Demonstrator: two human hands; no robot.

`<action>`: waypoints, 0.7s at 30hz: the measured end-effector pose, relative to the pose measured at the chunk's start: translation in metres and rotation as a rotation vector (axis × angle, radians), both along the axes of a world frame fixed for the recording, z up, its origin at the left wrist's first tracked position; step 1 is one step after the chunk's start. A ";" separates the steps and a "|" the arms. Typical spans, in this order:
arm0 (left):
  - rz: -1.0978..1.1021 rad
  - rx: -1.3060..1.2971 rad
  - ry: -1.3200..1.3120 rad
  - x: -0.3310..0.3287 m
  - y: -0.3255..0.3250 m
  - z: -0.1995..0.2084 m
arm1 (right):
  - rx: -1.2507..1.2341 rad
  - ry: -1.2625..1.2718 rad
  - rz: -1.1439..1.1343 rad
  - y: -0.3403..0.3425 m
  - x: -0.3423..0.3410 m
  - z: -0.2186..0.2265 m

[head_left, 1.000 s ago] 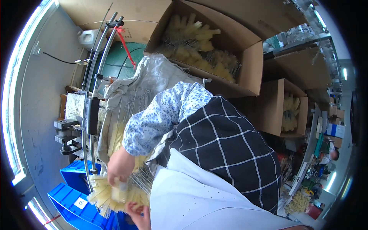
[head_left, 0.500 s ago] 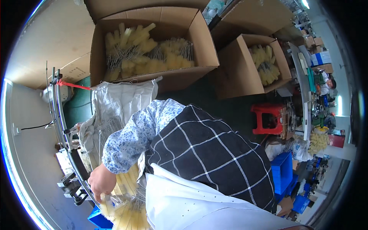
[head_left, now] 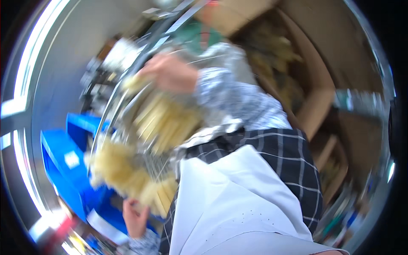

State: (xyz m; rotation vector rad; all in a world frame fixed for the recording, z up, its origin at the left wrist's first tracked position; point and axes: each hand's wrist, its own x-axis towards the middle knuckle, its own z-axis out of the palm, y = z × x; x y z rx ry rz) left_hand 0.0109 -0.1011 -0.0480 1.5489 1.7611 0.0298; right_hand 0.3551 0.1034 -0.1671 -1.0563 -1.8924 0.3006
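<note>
Two hands work on pale yellow brush bundles point(head_left: 163, 123), all heavily motion-blurred. The bundles look like bristle or fibre strips on thin wire (exact kind hard to make out), stacked between the hands, left of the person's torso and above the blue bins point(head_left: 63, 157).

The right hand point(head_left: 170, 73) is at the top of the stack, fingers curled down over the upper bundle; blur hides whether they actually clamp it. Its floral-print sleeve point(head_left: 238, 100) runs down to the right.

The left hand point(head_left: 135, 217) is low in frame, just under the fluffy lower bundle point(head_left: 121, 172), fingers bent up against the strips, thumb side visible; grip looks loose, cannot tell for sure. Its cuff is cut off by the lower edge.

A white apron point(head_left: 229, 199) over a black-and-white checked top point(head_left: 280, 153) hides everything below the bundles on the right.

Blue bins: a small white rectangular label point(head_left: 72, 159) on the side, print unreadable. Upper right: an open brown cardboard box point(head_left: 314, 106) with more yellowish bundles inside, smeared. A grey plastic bag point(head_left: 221, 53) sits behind the right hand. A metal rail point(head_left: 178, 21) crosses the top.
</note>
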 end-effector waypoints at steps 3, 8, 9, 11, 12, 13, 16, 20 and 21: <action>0.172 0.180 -0.321 -0.010 0.006 0.016 | -0.017 -0.208 0.001 0.026 -0.003 0.023; 0.305 0.588 -0.394 -0.005 -0.017 0.040 | 0.002 -0.573 -0.187 0.084 -0.014 -0.004; 0.340 0.637 -0.422 -0.004 -0.020 0.040 | -0.020 -0.640 -0.204 0.093 -0.015 -0.008; 0.397 0.724 -0.458 0.001 -0.022 0.039 | -0.112 -0.691 -0.214 0.100 -0.023 -0.001; 0.411 0.730 -0.476 0.003 -0.022 0.040 | -0.160 -0.718 -0.227 0.103 -0.025 0.002; 0.434 0.732 -0.482 0.004 -0.023 0.035 | -0.169 -0.730 -0.217 0.105 -0.027 0.001; 0.477 0.737 -0.520 0.009 -0.022 0.023 | -0.211 -0.753 -0.207 0.111 -0.028 -0.007; 0.462 0.718 -0.556 0.009 -0.023 0.017 | -0.185 -0.759 -0.186 0.109 -0.027 -0.005; 0.466 0.722 -0.560 0.009 -0.022 0.018 | -0.169 -0.757 -0.174 0.110 -0.026 -0.006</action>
